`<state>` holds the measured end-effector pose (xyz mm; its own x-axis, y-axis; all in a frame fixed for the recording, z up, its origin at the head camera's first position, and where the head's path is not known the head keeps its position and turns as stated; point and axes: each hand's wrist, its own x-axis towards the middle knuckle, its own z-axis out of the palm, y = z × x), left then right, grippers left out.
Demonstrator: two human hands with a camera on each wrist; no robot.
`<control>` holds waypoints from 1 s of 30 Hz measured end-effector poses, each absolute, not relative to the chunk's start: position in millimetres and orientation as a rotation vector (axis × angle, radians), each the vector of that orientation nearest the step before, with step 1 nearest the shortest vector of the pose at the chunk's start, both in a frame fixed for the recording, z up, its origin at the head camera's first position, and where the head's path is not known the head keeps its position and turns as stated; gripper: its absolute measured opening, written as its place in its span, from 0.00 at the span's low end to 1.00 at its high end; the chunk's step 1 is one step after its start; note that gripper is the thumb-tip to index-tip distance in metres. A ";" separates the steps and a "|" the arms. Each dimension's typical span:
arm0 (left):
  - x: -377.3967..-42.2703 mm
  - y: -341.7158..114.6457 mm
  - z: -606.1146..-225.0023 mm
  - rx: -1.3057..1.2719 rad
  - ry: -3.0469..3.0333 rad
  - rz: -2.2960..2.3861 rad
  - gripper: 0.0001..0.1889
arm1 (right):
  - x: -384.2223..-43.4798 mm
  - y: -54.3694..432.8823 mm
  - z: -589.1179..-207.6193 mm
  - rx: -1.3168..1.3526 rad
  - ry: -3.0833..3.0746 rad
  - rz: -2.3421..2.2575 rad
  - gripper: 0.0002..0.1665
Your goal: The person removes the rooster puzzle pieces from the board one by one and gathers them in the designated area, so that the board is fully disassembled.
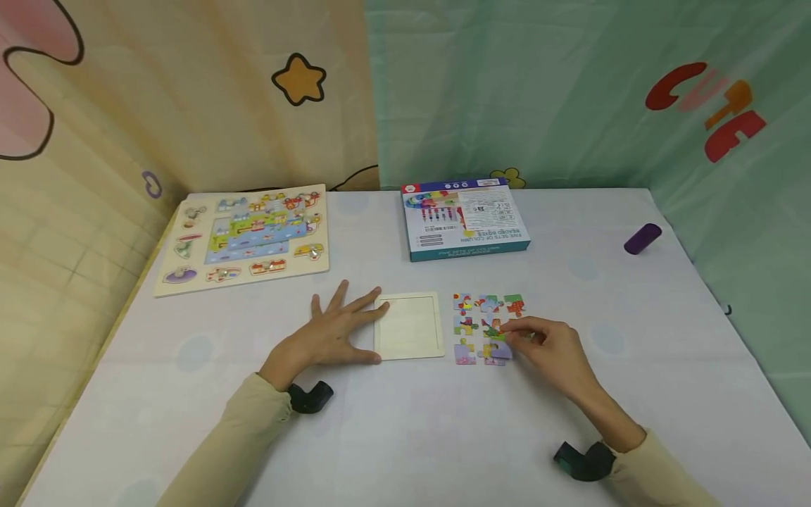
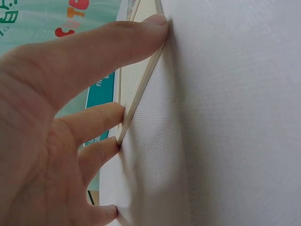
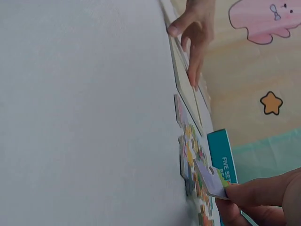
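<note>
My left hand (image 1: 332, 331) lies spread with fairly straight fingers at the left side of a pale square wooden puzzle tray (image 1: 410, 327). In the left wrist view, the thumb (image 2: 150, 35) and two fingertips touch the tray's edge. My right hand (image 1: 551, 348) pinches a lavender puzzle piece (image 3: 210, 180) with a bit of green, between thumb and fingertips. The piece is tilted up over the other pieces in the right wrist view. Several colourful puzzle pieces (image 1: 464, 353) lie in loose rows just right of the tray, partly covered by the right hand and held piece.
A large wooden peg board (image 1: 190, 273) with picture pieces and blue picture sheets on it lies at the back left. A flat teal-edged box (image 1: 469, 218) lies behind the tray. Far right is a purple cylinder (image 1: 643, 239). Curtains (image 1: 507, 91) hang behind the table.
</note>
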<state>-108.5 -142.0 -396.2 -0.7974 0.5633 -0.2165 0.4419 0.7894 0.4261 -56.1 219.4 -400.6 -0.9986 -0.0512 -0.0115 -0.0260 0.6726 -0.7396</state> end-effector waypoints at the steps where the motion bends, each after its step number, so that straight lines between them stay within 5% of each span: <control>1: -108.5 -142.3 -396.1 0.767 2.645 0.512 0.46 | -54.6 223.5 -400.3 -0.050 2.850 -1.250 0.08; 30: -109.7 -143.4 -396.3 0.765 2.645 0.527 0.46 | -48.6 234.2 -404.9 -0.025 3.039 -1.058 0.06</control>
<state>-109.7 -143.4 -396.3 -0.7988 0.5626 -0.2131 0.4381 0.7867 0.4350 -48.6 234.2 -404.9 -0.9970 0.0102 0.0768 -0.0397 0.7840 -0.6195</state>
